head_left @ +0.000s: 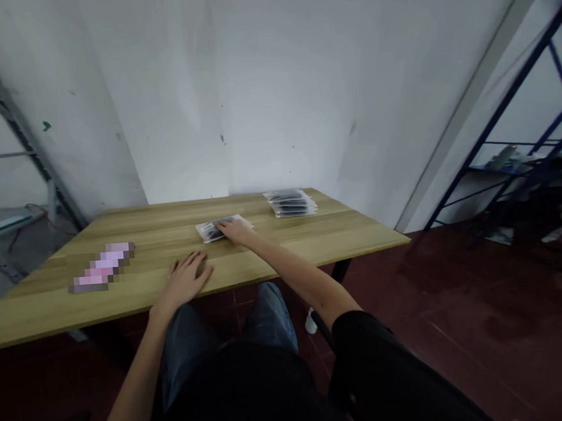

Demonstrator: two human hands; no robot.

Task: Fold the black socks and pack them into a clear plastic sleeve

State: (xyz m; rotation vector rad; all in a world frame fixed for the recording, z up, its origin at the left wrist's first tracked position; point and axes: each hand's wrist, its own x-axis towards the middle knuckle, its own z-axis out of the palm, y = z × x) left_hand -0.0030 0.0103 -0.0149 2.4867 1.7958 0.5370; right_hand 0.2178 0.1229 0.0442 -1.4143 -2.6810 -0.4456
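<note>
one packet (207, 231) partly hidden under right hand (234, 230) | pixelated item (103, 268) unclear

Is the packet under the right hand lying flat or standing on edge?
Flat. The packet lies broad face up on the table, the right hand over it.

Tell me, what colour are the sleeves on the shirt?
The sleeve in sight is black, seen best in the head view.
</note>
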